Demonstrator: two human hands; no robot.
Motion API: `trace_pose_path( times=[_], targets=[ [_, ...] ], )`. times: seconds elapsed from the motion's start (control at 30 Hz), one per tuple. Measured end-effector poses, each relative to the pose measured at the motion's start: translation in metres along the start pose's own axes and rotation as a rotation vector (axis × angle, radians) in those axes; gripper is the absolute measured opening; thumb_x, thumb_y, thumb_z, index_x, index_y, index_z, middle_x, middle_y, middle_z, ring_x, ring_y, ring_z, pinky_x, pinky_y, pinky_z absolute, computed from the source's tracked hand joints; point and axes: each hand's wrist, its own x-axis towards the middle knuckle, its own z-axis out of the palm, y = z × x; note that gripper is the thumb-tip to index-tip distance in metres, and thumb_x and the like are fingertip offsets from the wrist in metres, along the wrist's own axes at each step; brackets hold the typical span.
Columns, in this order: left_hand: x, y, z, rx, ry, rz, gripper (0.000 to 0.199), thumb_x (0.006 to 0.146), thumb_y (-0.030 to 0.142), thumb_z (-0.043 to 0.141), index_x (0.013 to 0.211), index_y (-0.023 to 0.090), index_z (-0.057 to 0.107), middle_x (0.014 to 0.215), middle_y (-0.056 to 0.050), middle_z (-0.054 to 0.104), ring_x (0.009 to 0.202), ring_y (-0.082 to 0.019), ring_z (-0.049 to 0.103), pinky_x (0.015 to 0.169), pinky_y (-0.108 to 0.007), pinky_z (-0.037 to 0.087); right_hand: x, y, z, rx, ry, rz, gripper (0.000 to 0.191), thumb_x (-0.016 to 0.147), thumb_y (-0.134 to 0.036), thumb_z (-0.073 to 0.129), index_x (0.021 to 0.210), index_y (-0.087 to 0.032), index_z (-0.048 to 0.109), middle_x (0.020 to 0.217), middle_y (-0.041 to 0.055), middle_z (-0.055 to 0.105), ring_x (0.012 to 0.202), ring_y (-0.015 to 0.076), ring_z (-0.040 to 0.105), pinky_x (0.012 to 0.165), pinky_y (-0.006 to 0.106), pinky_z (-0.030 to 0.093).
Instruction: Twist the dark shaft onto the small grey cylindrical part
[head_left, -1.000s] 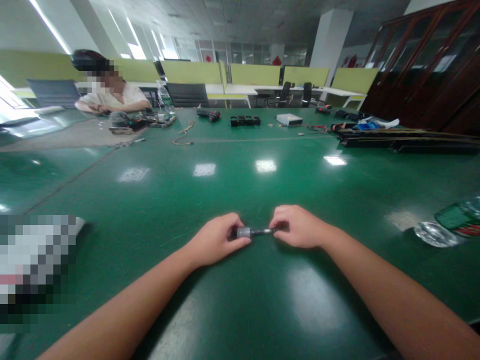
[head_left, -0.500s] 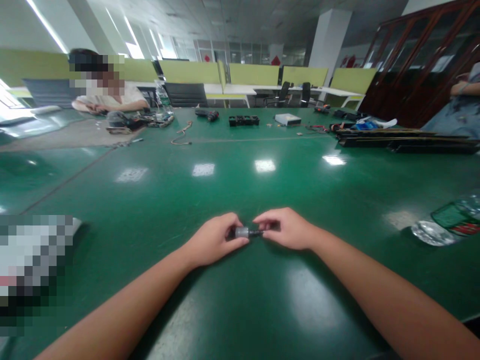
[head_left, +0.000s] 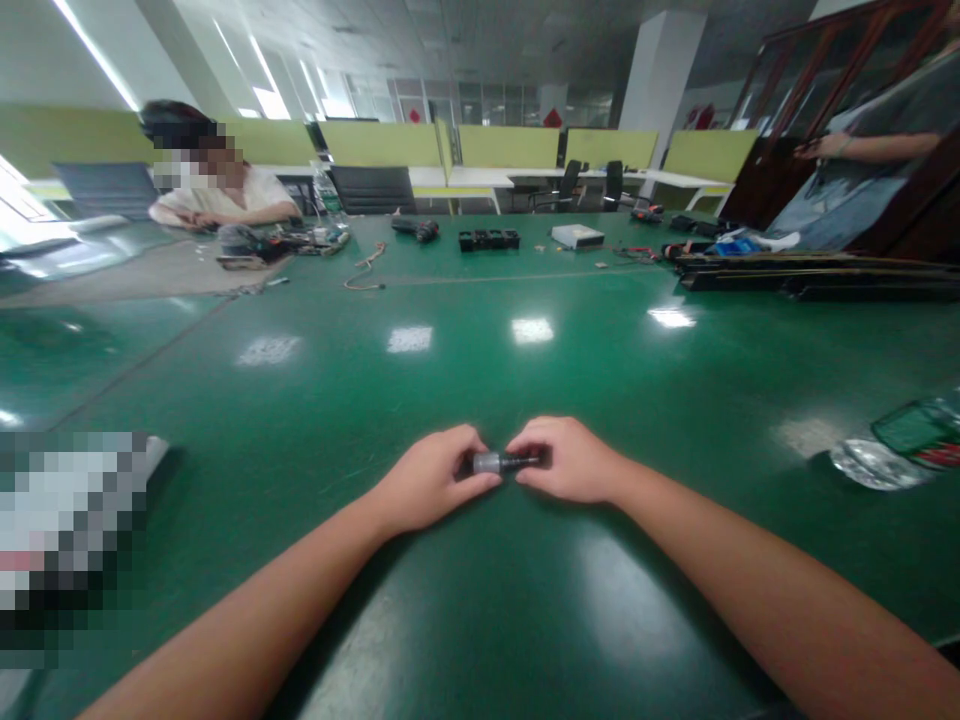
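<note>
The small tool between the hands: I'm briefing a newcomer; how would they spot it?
On the green table, foreground centre, the left hand and right hand nearly meet. Between them is the small tool. Unlike the larger bottle to the right, it has a pale grey cylinder narrowing to a dark shaft.

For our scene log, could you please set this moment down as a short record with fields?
Left hand: curled around the grey end of a tool
Right hand: curled about the tool's thin dark end; exact contact unclear
Table: green, glossy
Right side: bottle
Far side: black block, white box
Far right: black strips
People: seated person, far left; standing person, far right
</note>
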Motion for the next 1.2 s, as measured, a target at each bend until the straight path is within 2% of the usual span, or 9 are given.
trace_pose_path(
  times=[0.37, 1.2],
  targets=[
    [0.0004, 0.0037, -0.0002, 0.025, 0.007, -0.030, 0.030, 0.087, 0.050, 0.064, 0.092, 0.020, 0.062, 0.081, -0.001, 0.065, 0.071, -0.018, 0.059, 0.063, -0.027, 0.039, 0.0043, -0.0044, 0.0073, -0.102, 0.000, -0.049, 0.012, 0.082, -0.017, 0.069, 0.093, -0.017, 0.075, 0.083, 0.0033, 0.068, 0.077, 0.0145, 0.059, 0.069, 0.025, 0.042],
    [0.0012, 0.0053, -0.0015, 0.031, 0.004, -0.025, 0.030, 0.087, 0.049, 0.064, 0.093, 0.020, 0.062, 0.081, -0.001, 0.065, 0.071, -0.018, 0.059, 0.064, -0.027, 0.040, 0.0039, -0.0010, 0.0047, -0.125, -0.023, -0.102, 0.011, 0.084, -0.017, 0.067, 0.092, -0.017, 0.074, 0.086, 0.0047, 0.071, 0.082, 0.0172, 0.061, 0.075, 0.027, 0.044]
  ],
)
